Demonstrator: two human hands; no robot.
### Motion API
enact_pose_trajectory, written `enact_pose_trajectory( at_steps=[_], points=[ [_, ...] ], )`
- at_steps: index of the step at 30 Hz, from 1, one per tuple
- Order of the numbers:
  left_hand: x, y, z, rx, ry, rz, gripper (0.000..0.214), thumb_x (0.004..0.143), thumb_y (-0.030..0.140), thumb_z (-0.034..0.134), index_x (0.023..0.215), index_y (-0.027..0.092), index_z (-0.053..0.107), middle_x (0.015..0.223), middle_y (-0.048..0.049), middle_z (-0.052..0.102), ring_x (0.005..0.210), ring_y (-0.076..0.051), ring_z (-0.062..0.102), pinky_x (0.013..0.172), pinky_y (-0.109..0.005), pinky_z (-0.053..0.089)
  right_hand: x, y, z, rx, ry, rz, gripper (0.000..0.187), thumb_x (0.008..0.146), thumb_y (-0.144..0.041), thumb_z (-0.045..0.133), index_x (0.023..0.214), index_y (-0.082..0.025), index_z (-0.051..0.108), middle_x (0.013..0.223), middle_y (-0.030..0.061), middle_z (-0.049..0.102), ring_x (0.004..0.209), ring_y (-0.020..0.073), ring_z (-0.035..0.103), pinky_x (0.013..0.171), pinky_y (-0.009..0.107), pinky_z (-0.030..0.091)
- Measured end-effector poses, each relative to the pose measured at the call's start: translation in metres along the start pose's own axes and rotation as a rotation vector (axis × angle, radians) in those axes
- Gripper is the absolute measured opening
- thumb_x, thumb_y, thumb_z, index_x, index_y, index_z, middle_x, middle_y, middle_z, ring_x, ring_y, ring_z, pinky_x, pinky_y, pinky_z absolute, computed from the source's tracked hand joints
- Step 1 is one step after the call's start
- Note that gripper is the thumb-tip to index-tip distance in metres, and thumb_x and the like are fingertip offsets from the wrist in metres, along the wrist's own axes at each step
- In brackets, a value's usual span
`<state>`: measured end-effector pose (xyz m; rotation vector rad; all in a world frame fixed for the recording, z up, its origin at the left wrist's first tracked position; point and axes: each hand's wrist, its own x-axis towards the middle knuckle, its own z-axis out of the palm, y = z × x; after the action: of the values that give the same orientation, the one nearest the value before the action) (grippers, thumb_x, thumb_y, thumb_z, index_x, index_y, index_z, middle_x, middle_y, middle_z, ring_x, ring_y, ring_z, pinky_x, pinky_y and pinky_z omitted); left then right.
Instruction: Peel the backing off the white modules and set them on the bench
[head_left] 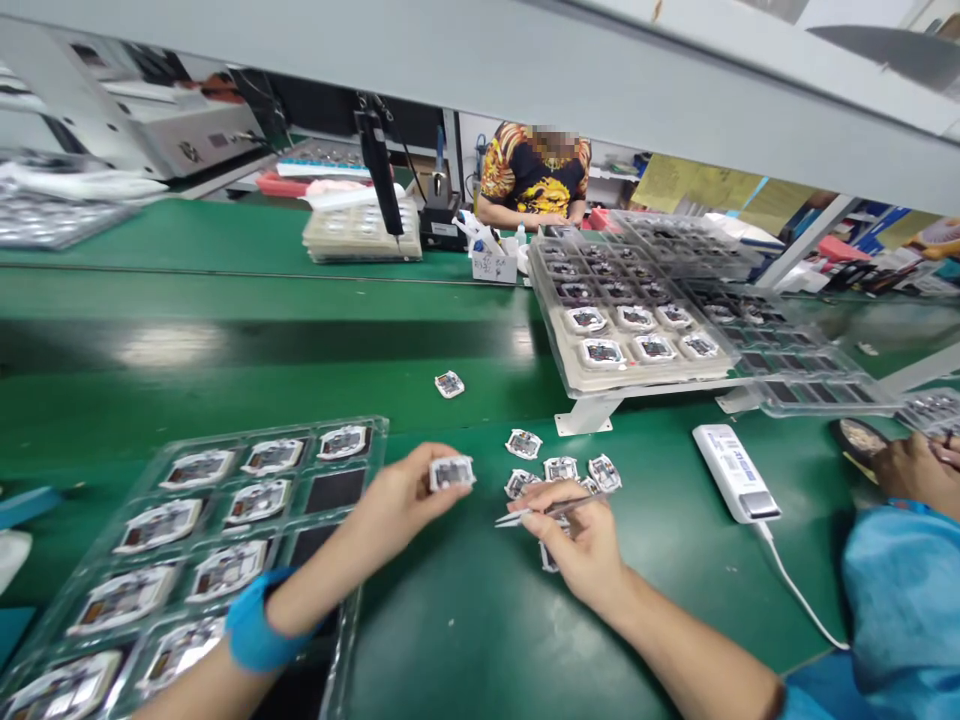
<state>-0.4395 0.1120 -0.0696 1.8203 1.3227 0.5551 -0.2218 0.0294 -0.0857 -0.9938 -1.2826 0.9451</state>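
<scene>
Between the thumb and fingers of my left hand (401, 497) is a small white-framed electronic module (451, 473), held above the green bench. My right hand (574, 540) grips a pair of metal tweezers (551, 509), whose tips point left toward the module but stay apart from it. Several similar modules (560, 469) lie loose around and partly under my right hand. One more module (450, 384) sits alone farther back. Under my left forearm, a clear plastic tray (296, 510) carries rows of these modules, with some dark pockets unfilled on its right side.
A stack of filled trays (637, 370) stands on a raised white stand at the back right. A white device (736, 472) with a cable lies right. A co-worker's hand (919, 470) is at the right edge; another person sits opposite. An electric screwdriver (379, 170) hangs over the bench.
</scene>
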Motion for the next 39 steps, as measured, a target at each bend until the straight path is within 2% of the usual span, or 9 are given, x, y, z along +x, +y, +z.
enact_pose_trajectory(
  at_steps=[3,9,13,19,22,26,29,34,39],
  points=[
    [0.043,-0.021,-0.031,0.304,0.193,-0.038,0.042,0.078,0.05,0.06,0.105,0.018,0.062,0.091,-0.0096,0.076,0.079,-0.029,0.069,0.07,-0.033,0.051,0.002,-0.002,0.0,-0.03,0.004,-0.052,0.005,0.085,-0.02,0.072,0.089,-0.023,0.07,0.087,0.0061,0.08,0.09,0.0218,0.075,0.088,0.039,0.058],
    [0.106,-0.055,-0.073,0.472,0.306,-0.094,0.065,0.079,0.052,0.058,0.123,0.004,0.061,0.124,-0.0287,0.066,0.124,-0.049,0.049,0.1,-0.052,0.037,0.003,-0.003,0.0,-0.045,0.006,-0.089,0.009,0.084,-0.017,0.071,0.09,-0.023,0.069,0.088,0.006,0.079,0.089,0.0216,0.075,0.085,0.038,0.059],
    [0.125,-0.058,-0.073,0.481,0.226,-0.041,0.081,0.068,0.056,0.071,0.133,0.01,0.058,0.149,-0.0246,0.048,0.142,-0.051,0.024,0.111,-0.059,0.021,0.003,-0.001,-0.001,-0.075,-0.009,-0.084,0.008,0.084,-0.018,0.07,0.091,-0.023,0.069,0.089,0.0064,0.078,0.089,0.022,0.074,0.084,0.038,0.059],
    [0.132,-0.044,-0.055,0.347,0.121,0.056,0.052,0.062,0.051,0.08,0.105,0.023,0.073,0.14,-0.0159,0.061,0.146,-0.049,0.017,0.112,-0.061,0.016,0.003,0.0,-0.002,-0.089,-0.024,-0.074,0.007,0.085,-0.02,0.07,0.091,-0.023,0.07,0.09,0.0069,0.077,0.088,0.0217,0.074,0.082,0.038,0.059],
    [0.121,-0.033,-0.046,0.221,0.157,0.069,0.042,0.058,0.049,0.081,0.087,0.021,0.068,0.118,-0.0158,0.071,0.135,-0.046,0.038,0.108,-0.053,0.03,0.002,0.0,-0.002,-0.104,-0.018,-0.089,0.006,0.085,-0.022,0.071,0.091,-0.022,0.07,0.089,0.007,0.077,0.089,0.0222,0.073,0.083,0.039,0.059],
    [0.082,-0.014,-0.025,-0.023,0.153,0.042,0.043,0.062,0.048,0.075,0.087,0.023,0.051,0.084,-0.006,0.071,0.088,-0.031,0.068,0.08,-0.043,0.052,0.001,-0.002,-0.003,-0.066,0.045,-0.131,0.006,0.087,-0.023,0.07,0.092,-0.023,0.069,0.09,0.0069,0.077,0.09,0.0225,0.073,0.083,0.04,0.058],
    [0.038,0.005,-0.003,-0.225,0.101,0.034,0.043,0.065,0.046,0.072,0.09,0.024,0.045,0.085,-0.004,0.072,0.081,-0.024,0.07,0.075,-0.037,0.056,0.002,-0.006,-0.004,0.007,0.103,-0.152,0.003,0.089,-0.026,0.068,0.091,-0.023,0.069,0.093,0.007,0.075,0.091,0.0221,0.072,0.083,0.039,0.059],
    [-0.03,0.033,0.032,-0.602,-0.059,-0.098,0.048,0.068,0.032,0.078,0.111,0.021,0.06,0.082,-0.0017,0.073,0.069,-0.018,0.066,0.064,-0.029,0.053,0.002,-0.012,0.0,0.13,0.108,-0.123,0.009,0.089,-0.033,0.069,0.087,-0.024,0.068,0.087,0.0052,0.074,0.085,0.0205,0.072,0.079,0.036,0.059],
    [-0.058,0.033,0.05,-0.554,-0.078,-0.175,0.04,0.067,0.031,0.078,0.104,0.018,0.07,0.09,-0.0066,0.077,0.079,-0.024,0.069,0.07,-0.032,0.053,-0.002,-0.01,0.008,0.085,0.016,-0.097,0.005,0.087,-0.028,0.072,0.088,-0.023,0.069,0.085,0.0042,0.074,0.084,0.0194,0.072,0.08,0.035,0.058]
  ],
)
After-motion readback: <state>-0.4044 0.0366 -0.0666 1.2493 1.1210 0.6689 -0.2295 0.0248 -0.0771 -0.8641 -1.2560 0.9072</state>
